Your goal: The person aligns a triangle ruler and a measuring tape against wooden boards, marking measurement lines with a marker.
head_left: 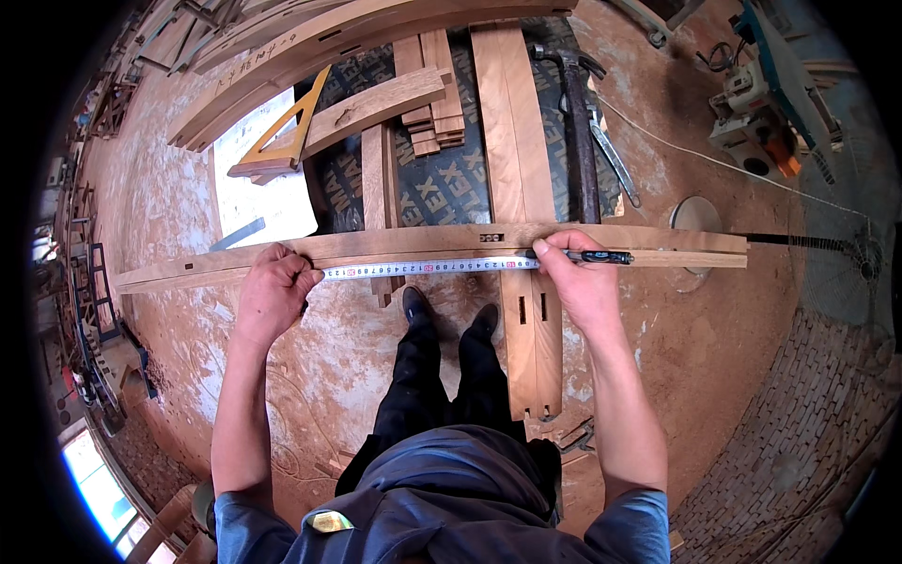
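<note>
Pale wood: long beam (423,244) laid crosswise in front of the body, with one small dark slot toward its left end and a cluster of slots just left of the right hand. Along its near edge, white measuring tape (423,267) stretched between the two hands, markings upward. Left hand (274,293) curled into a fist, thumb and forefinger narrowed on the tape's left end; remaining contents of the palm impossible to tell. Right hand (584,284) narrowed around a black pen (606,256), at the tape's right end. Under the beam, paired boards (512,113) side by side, pointing away from the body, slotted toward the near end. Beyond the beam, right of these boards, hammer (580,141) beside a grey metal tool (614,160). To their left, black printed sheet (446,183); farther left, yellow-edged set square (306,115) overlapping a white sheet (235,202). Below, dark shoes (417,305) on a dusty reddish floor (329,376).
</note>
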The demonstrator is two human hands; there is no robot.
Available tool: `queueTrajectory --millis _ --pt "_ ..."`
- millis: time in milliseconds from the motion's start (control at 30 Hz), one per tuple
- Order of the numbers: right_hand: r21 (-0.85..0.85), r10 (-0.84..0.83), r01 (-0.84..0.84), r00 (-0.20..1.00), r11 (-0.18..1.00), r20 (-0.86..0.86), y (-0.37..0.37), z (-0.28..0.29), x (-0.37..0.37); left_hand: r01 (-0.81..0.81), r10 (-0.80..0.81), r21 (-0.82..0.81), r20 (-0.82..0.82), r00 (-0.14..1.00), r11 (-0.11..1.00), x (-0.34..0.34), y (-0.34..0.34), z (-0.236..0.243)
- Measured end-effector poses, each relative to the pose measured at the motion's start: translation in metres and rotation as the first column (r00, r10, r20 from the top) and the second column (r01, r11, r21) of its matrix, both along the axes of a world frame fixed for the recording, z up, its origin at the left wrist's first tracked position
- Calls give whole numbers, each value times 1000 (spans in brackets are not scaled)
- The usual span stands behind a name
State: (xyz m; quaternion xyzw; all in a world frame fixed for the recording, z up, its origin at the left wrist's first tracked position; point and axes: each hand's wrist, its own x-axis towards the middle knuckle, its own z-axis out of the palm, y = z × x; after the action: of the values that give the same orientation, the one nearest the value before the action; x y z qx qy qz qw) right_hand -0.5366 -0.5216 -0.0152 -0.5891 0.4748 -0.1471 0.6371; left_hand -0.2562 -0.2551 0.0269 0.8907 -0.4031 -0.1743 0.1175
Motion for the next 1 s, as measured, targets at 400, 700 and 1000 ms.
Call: queueTrajectory --millis 400,700,1000 --pt "-3 23 -23 1000 1000 -3 -2 2 0 1 -1 -3 4 1000 1000 -1 -1 2" --pt "8 -35 35 998 999 57 1 -2 2 13 -13 -24 19 1000 1000 -2 -1 2" --pt "-1 -25 25 999 1000 33 -1 -2 1 -9 9 9 20 1000 1000 -4 -2 3"
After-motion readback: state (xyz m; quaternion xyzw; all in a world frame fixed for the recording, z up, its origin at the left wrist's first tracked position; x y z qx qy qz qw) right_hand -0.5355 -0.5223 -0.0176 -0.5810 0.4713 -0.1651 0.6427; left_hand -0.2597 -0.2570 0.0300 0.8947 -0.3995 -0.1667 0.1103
